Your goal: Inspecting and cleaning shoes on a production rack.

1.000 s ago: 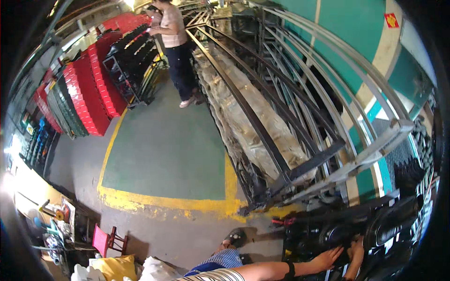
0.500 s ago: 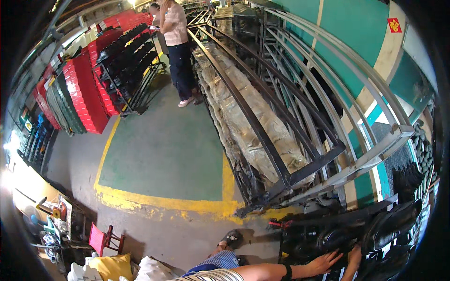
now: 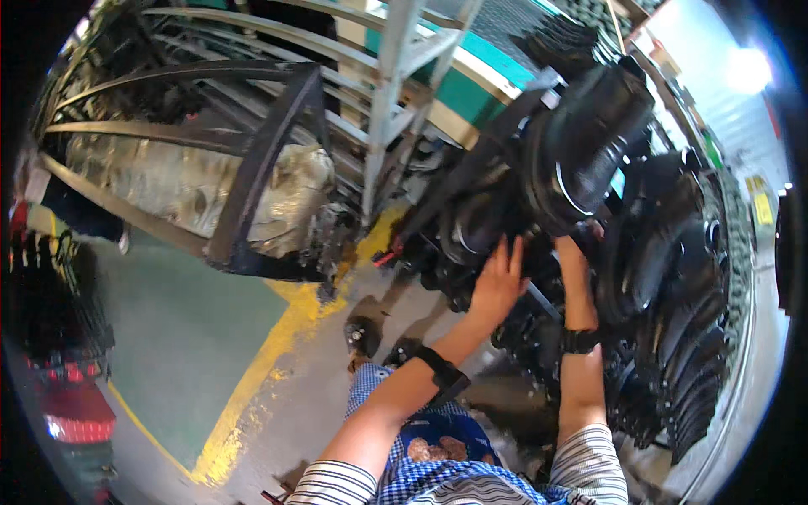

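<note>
My left hand [image 3: 500, 284] reaches in from below, fingers stretched and apart. Its fingertips rest at the lower edge of the stacked glossy black boot-like pieces [image 3: 475, 225]. Close beside it on the right is my right hand [image 3: 572, 254], whose fingers go in under a large shiny black boot-like piece [image 3: 581, 147]. That piece hides the fingertips, so I cannot see what they grip. Dark bands circle both wrists.
More black pieces [image 3: 652, 252] hang in tiers at the right. A black metal frame [image 3: 261, 160] holds plastic-wrapped goods [image 3: 168, 181] on the left, next to a pale metal rack [image 3: 387, 101]. A yellow line [image 3: 252, 379] borders the green floor [image 3: 160, 337].
My view has swung right toward the black pieces. Both forearms now show fully, with both hands at the stack. The person standing by the frame has mostly left the view.
</note>
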Tool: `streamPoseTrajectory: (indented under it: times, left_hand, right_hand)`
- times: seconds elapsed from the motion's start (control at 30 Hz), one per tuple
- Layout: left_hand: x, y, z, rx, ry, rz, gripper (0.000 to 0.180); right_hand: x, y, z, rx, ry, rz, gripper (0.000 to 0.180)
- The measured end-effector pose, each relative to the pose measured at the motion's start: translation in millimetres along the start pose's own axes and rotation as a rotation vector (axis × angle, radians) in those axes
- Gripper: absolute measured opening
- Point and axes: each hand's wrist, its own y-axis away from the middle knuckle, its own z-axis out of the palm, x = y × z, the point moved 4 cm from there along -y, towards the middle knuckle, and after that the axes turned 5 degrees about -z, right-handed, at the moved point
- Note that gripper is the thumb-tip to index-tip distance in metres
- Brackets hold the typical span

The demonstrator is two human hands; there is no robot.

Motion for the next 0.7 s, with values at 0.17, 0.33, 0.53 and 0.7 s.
streamPoseTrajectory:
  times: [0.17,0.33,0.53,0.7]
  left_hand:
    - [-42,24,-35,-0.073,0.188,-0.085,0.068]
    - [-142,113,-44,-0.299,0.450,-0.348,0.037]
    - [-261,199,-23,-0.302,0.322,-0.668,0.027]
    - [-289,213,4,-0.324,0.535,-0.811,0.025]
  right_hand:
    - [-82,7,-65,-0.289,-0.935,0.967,0.028]
    - [-123,105,-80,-0.858,-1.560,1.810,0.026]
    - [-165,174,-67,-0.970,-1.802,1.648,0.029]
    - [-192,190,-40,-0.790,-1.881,1.859,0.035]
